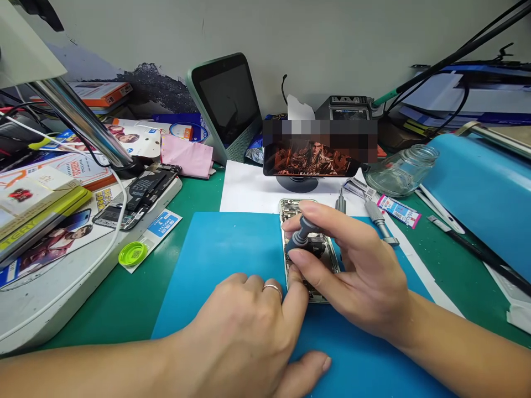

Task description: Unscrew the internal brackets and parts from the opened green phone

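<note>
My right hand (pixel 365 276) pinches a grey precision screwdriver (pixel 304 235) between thumb and fingers, over the opened smartphone (pixel 326 251) on the blue mat (pixel 224 254). My left hand (pixel 253 326) touches the phone's lower part — its curled fingertips are hidden, their grip I cannot tell.

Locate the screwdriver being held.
Just right of centre in the head view, the screwdriver is pinched in the right hand, over the opened phone and near the left hand.

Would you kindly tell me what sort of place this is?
Probably a phone-repair workbench: an opened phone lies mostly on a blue mat, and the right hand holds a screwdriver-like tool.
</note>
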Tool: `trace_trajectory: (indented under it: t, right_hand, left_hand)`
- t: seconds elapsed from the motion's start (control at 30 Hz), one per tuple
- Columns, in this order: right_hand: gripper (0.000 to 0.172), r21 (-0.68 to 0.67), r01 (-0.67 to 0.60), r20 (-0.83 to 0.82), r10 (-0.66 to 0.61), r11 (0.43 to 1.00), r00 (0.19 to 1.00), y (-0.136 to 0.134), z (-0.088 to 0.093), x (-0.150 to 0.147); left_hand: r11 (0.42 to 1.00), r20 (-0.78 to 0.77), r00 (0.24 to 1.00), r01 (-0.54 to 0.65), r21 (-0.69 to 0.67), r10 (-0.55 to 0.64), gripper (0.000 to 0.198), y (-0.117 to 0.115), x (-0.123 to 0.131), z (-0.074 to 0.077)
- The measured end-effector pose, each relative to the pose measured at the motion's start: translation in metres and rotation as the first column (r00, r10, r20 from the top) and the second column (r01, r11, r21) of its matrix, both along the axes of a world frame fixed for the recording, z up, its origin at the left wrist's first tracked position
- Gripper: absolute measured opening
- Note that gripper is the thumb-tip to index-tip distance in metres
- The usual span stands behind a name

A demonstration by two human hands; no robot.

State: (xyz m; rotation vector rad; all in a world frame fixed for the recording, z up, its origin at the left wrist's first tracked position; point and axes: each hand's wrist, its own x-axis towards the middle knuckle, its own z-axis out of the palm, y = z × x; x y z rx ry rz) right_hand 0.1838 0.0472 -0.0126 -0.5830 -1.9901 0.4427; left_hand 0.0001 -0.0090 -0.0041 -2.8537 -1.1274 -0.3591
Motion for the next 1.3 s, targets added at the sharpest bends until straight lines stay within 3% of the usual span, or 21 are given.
trace_trajectory:
  t: [0.23,0.6,0.9,1.13,1.3]
  right_hand:
    - [0.076,-0.094,0.018,-0.048,-0.022,0.995,0.999,-0.0003,-0.0052,0.0012]
    - [0.074,-0.068,0.044,-0.055,-0.048,0.997,0.997,-0.0007,-0.0051,0.0015]
    - [0.074,-0.079,0.104,-0.11,-0.113,0.991,0.988,0.0006,-0.0055,0.0024]
    - [0.066,-0.151,0.131,-0.144,-0.153,0.98,0.978,-0.0002,-0.0029,0.0009]
    - [0.068,-0.126,0.118,-0.149,-0.137,0.985,0.979,-0.0004,-0.0023,0.0017]
  left_hand:
    - [1.0,-0.003,1.0,0.006,-0.027,-0.006,0.045,-0.0014,-0.0025,0.0006]
    - [0.998,0.018,1.0,0.016,-0.059,-0.015,0.044,0.0004,-0.001,-0.0003]
    - [0.998,0.007,1.0,0.025,-0.057,-0.025,0.059,0.001,-0.0019,-0.0012]
    - [1.0,0.019,1.0,0.021,-0.007,-0.021,0.07,-0.0002,-0.0013,-0.0014]
    - [0.999,0.001,1.0,0.027,0.017,-0.027,0.065,0.0005,-0.0013,-0.0027]
